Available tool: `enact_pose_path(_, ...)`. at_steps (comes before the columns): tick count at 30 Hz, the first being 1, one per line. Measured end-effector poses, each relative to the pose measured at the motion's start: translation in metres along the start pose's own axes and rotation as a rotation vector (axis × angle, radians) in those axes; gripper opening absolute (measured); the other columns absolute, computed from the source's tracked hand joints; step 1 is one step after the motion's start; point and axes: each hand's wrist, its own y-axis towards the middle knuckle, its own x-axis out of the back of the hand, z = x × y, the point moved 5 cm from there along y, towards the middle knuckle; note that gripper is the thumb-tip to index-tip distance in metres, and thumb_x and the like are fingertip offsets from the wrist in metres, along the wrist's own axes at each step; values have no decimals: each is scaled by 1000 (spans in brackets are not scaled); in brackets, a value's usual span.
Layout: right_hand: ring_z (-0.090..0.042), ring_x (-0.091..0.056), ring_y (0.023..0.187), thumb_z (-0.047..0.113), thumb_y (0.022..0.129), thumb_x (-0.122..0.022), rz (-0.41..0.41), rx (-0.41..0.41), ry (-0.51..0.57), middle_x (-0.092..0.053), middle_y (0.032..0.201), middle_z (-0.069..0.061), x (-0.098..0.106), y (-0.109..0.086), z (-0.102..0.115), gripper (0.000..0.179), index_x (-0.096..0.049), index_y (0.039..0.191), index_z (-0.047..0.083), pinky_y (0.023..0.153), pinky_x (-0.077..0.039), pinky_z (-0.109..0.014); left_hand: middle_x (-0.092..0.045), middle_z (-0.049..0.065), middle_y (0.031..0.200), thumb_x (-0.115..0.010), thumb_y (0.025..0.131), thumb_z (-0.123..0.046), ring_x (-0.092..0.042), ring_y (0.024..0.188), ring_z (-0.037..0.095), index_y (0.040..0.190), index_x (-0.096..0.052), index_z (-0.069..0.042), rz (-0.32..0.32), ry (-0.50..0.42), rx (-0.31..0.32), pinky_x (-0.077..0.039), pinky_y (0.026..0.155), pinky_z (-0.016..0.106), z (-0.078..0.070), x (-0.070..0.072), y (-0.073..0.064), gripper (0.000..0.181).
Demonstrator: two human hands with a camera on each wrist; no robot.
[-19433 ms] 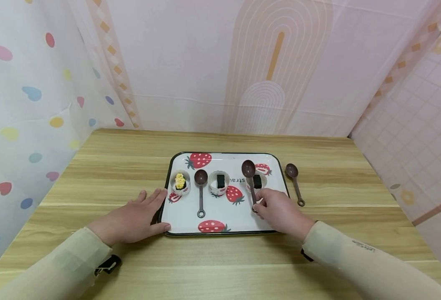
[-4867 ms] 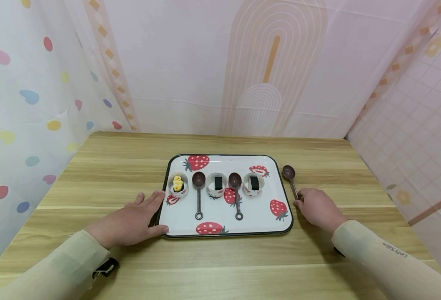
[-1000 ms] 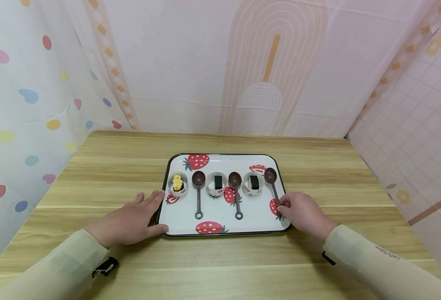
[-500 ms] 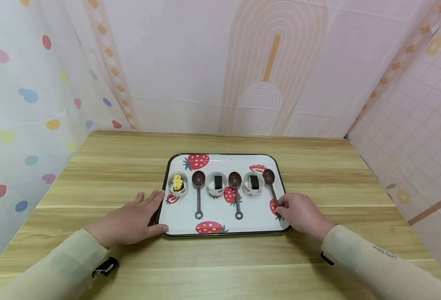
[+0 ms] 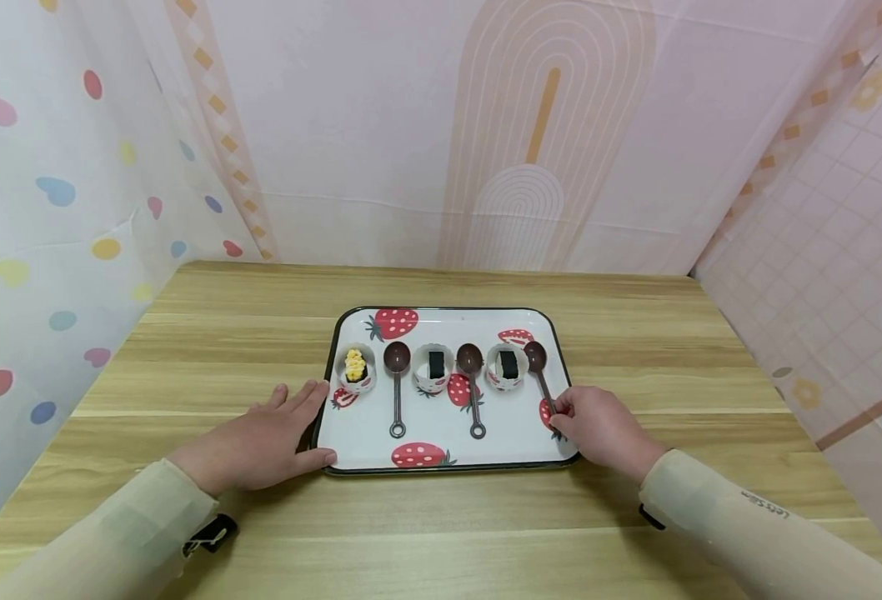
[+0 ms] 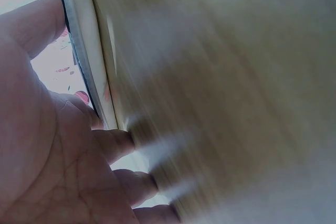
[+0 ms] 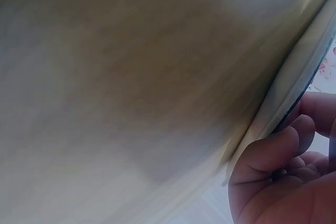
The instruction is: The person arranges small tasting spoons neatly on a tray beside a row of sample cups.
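My right hand (image 5: 606,425) pinches the handle end of a dark brown measuring spoon (image 5: 535,356), whose bowl lies at the right side of the strawberry-print tray (image 5: 366,454), right beside the right cup. My left hand (image 5: 261,437) rests at the tray's left edge with its fingers stretched out and thumb over the rim. On the tray stand a paper cup with yellow-topped sushi (image 5: 355,365) and two cups with seaweed-wrapped rice, a middle one (image 5: 437,365) and a right one (image 5: 509,364). Between them lie a left spoon (image 5: 397,357) and a middle spoon (image 5: 469,359).
The tray lies on a wood-grain table (image 5: 261,308). Behind it hangs a pink-patterned curtain (image 5: 351,167), with a dotted curtain (image 5: 21,208) at the left and a checked one (image 5: 861,225) at the right.
The right spoon lay on the table beside the tray; my right hand has brought it onto the tray. Over the last second it slid slightly left, towards the right cup. My left hand stayed put.
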Motion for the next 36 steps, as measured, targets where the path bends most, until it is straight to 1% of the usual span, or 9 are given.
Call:
enact_pose_path(8, -18, -54, 68, 14, 99, -73, 5, -15, -19, -65, 83, -4, -1, -1, 2, 7, -73, 100, 7, 55, -45, -27, -29, 31, 168, -59, 96, -71, -26, 147, 69, 166, -22, 3, -4, 2, -2, -36, 111, 79, 0, 0, 0, 108)
enact_pose_path(20, -17, -55, 66, 15, 99, -72, -18, 16, -51, -64, 78, -3, -2, 0, 2, 8, -72, 95, 8, 55, -45, -27, -30, 31, 168, -59, 96, -72, -26, 147, 69, 166, -23, 3, 0, -5, -2, -36, 110, 80, -1, 0, 0, 108)
enact_pose_path(25, -16, -55, 66, 15, 99, -72, -33, 42, -72, -66, 78, -2, -2, 1, 2, 9, -73, 95, 7, 55, -45, -27, -30, 30, 169, -58, 96, -73, -27, 147, 68, 166, -23, 2, 8, -14, 4, -35, 111, 80, -1, 0, 0, 108)
enact_pose_path(36, -18, -56, 72, 16, 100, -73, -20, 43, -85, -65, 82, -4, -3, 1, 3, 9, -74, 100, 7, 58, -47, -28, -29, 30, 169, -59, 96, -72, -27, 148, 68, 166, -23, 2, 11, -12, 7, -35, 111, 80, -1, 1, 0, 108)
